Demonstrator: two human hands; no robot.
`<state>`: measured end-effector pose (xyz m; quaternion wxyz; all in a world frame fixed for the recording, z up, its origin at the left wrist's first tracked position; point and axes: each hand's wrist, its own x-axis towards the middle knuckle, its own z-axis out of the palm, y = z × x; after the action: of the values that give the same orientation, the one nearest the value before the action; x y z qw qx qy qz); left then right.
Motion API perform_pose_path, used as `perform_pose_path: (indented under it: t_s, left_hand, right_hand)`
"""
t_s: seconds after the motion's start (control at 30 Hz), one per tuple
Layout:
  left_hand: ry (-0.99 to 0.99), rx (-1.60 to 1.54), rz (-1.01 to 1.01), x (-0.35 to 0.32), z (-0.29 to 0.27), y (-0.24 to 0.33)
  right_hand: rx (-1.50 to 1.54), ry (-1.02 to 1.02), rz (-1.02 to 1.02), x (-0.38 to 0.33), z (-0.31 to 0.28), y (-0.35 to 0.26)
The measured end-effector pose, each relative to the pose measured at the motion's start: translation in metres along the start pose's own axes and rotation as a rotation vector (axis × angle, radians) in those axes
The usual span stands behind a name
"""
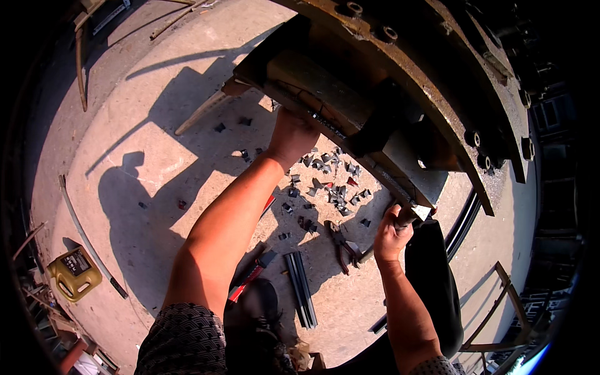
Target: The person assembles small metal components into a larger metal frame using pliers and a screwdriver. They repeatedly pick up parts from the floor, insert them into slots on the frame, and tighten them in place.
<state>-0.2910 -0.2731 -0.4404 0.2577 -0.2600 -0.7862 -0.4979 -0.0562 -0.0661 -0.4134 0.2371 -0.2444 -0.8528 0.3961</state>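
My left hand (292, 139) is up against the lower edge of a heavy, rusty metal machine (431, 87), its fingers hidden under that edge. Lower down to the right, my right hand (392, 234) is closed at the end of the machine's long edge bar (387, 178), just below a bright triangular tip (422, 212). What lies inside its fingers is hidden. Below and between my arms, many small cut black scraps (328, 187), a few of them red, lie on the concrete floor. Pliers (342, 247) with dark red handles rest there, near my right hand.
Black grooved strips (300, 290) and a red and black tool (252, 275) lie by my shoe (261, 306). A yellow-brown jerrycan (75, 274) and a curved bar (90, 234) are at the left. A metal frame (500, 312) stands at the lower right.
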Motion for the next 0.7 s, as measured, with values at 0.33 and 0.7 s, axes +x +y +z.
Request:
perform_pose_path:
  t_s: [0.33, 0.7]
  left_hand:
    - [0.066, -0.311, -0.151, -0.005, 0.021, 0.048]
    - [-0.248, -0.209, -0.502, 0.002, -0.033, -0.02]
  right_hand:
    - [-0.019, 0.007, -0.005, -0.001, 0.002, 0.005]
    - [-0.025, -0.015, -0.011, 0.0, 0.002, 0.0]
